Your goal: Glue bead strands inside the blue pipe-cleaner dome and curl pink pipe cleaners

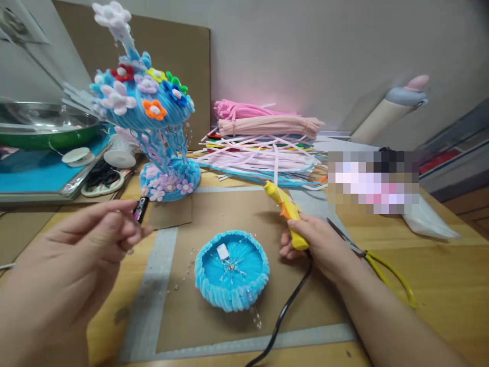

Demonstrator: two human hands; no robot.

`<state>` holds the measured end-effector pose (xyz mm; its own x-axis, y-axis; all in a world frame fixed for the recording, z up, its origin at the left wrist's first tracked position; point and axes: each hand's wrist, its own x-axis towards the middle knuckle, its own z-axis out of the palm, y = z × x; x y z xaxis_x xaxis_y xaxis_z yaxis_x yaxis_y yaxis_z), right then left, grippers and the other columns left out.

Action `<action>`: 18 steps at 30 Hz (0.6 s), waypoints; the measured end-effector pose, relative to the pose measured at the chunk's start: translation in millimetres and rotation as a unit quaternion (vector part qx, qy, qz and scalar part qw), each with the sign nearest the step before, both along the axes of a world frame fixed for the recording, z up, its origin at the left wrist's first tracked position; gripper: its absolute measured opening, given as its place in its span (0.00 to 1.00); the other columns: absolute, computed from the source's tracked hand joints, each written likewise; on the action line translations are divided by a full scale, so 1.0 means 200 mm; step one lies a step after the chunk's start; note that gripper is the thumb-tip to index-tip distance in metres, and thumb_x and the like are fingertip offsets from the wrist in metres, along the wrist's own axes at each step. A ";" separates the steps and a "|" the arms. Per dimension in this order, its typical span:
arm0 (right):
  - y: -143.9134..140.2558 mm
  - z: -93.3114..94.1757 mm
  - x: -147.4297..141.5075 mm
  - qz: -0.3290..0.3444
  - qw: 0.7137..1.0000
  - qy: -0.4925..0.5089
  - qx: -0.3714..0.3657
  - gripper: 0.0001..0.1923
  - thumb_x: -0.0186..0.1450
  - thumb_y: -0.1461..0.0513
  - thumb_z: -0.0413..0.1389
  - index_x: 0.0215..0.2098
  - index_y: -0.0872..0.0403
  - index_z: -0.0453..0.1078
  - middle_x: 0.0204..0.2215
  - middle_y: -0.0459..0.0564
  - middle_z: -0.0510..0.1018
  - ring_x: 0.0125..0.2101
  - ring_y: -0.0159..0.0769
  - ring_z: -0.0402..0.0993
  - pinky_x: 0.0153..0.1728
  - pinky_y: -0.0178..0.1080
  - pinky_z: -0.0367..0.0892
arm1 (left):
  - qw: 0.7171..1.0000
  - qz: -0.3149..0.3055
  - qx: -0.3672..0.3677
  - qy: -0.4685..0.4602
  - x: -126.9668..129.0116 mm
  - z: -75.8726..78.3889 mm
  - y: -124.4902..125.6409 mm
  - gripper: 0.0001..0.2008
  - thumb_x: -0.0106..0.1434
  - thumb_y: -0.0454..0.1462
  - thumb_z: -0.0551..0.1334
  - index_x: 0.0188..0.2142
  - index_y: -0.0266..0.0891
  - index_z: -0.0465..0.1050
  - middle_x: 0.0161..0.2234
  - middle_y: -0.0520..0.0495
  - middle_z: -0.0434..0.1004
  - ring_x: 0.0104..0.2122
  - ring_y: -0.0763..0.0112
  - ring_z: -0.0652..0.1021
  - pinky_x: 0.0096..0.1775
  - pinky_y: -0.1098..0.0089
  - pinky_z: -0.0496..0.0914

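The left hand (95,239) has its fingertips pressed together, on what I cannot tell; the right hand (315,240) is wrapped around a yellow glue gun (291,214), which slants toward far left. The round blue bowl (229,299) lies between both hands, closer to the right one. A black cord (283,312) passes right of it, scissors (367,255) lie farther right, and a flowered ornament (143,104) stands far left.

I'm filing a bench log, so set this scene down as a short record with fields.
Left hand: pinched, beside a small black printed cylinder; grip unclear
Right hand: holding a yellow plastic glue gun
Centre: round blue fuzzy bowl on brown cardboard
Inside bowl: small white block
Back left: blue fuzzy ornament with multicoloured flowers
Right: yellow-handled metal scissors
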<state>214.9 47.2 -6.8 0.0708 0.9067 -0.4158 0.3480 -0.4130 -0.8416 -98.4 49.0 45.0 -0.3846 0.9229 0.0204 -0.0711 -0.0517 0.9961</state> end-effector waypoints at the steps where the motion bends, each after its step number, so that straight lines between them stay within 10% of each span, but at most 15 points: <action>1: -0.01 0.02 0.00 -0.022 0.994 0.108 -0.006 0.10 0.63 0.56 0.48 0.38 0.54 0.63 0.27 0.48 0.78 0.24 0.34 0.78 0.24 0.34 0.72 | 0.999 -0.027 -0.019 -0.020 0.02 -0.02 -0.02 0.08 0.55 0.33 0.67 0.37 0.36 0.77 0.23 0.55 0.77 0.24 0.79 0.77 0.32 0.79 0.75; 7: -0.10 0.10 0.00 -0.064 0.882 0.466 -0.012 0.13 0.55 0.65 0.59 0.40 0.51 0.71 0.31 0.48 0.82 0.21 0.30 0.77 0.22 0.29 0.71 | 0.981 -0.089 -0.135 0.104 0.02 -0.13 -0.06 0.13 0.46 0.40 0.73 0.33 0.42 0.81 0.27 0.52 0.82 0.27 0.70 0.81 0.28 0.80 0.75; 18: -0.19 0.10 -0.04 -0.050 0.906 0.408 0.098 0.12 0.62 0.55 0.58 0.42 0.50 0.73 0.37 0.49 0.75 0.20 0.25 0.67 0.16 0.28 0.65 | 0.875 -0.217 0.088 0.424 0.09 -0.11 -0.11 0.05 0.60 0.36 0.61 0.32 0.48 0.76 0.29 0.58 0.80 0.29 0.76 0.78 0.30 0.82 0.70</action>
<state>207.8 9.0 13.4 -0.1025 0.9749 -0.1977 -0.4547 -0.2227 -0.8623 -79.6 26.4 22.8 0.2242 0.9321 0.2845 0.6391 -0.3610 0.6791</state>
